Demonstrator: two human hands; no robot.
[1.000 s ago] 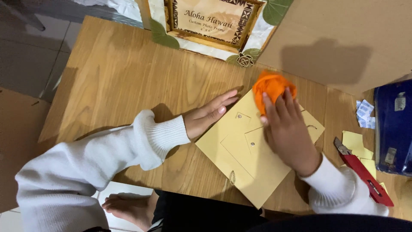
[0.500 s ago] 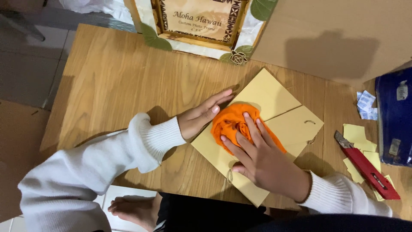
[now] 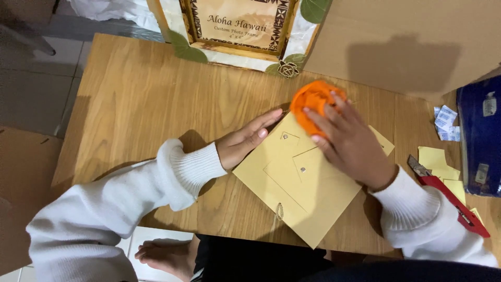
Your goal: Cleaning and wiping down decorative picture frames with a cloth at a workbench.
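Orange cloth (image 3: 311, 102), bunched into a wad, sits under the fingers of the right hand (image 3: 348, 143), which presses it against the far corner of a tan board (image 3: 302, 193). That board lies diagonally on the wooden table (image 3: 135, 99), with cut outlines and small metal studs showing on its face. The left hand (image 3: 245, 140) rests flat and spread on the board's left edge, holding nothing. Leaning at the table's far edge is a boxed picture frame (image 3: 237, 28), brown-patterned with green leaves. Beside it lies plain brown cardboard (image 3: 412, 42). To the right are a red knife (image 3: 451, 201), yellow paper scraps (image 3: 438, 159) and a dark blue package (image 3: 480, 136).
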